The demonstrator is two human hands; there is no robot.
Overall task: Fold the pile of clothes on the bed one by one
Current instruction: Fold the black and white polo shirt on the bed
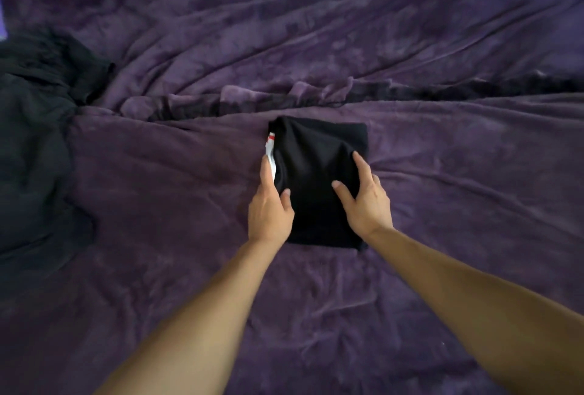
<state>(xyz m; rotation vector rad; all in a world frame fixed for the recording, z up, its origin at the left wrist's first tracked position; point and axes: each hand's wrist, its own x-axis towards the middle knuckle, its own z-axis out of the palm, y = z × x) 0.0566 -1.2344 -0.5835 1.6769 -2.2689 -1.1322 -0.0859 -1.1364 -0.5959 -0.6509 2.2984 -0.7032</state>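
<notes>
Pressing flat on the folded black garment (319,157) in the middle of the purple blanket (442,189), left hand (270,209) fingers together along its left edge, right hand (368,203) fingers spread on top, dark clothes pile (34,141) well left.

purple blanket (426,31): plush, creased | dark fold (474,86): crosses blanket left-right, beyond middle
</notes>
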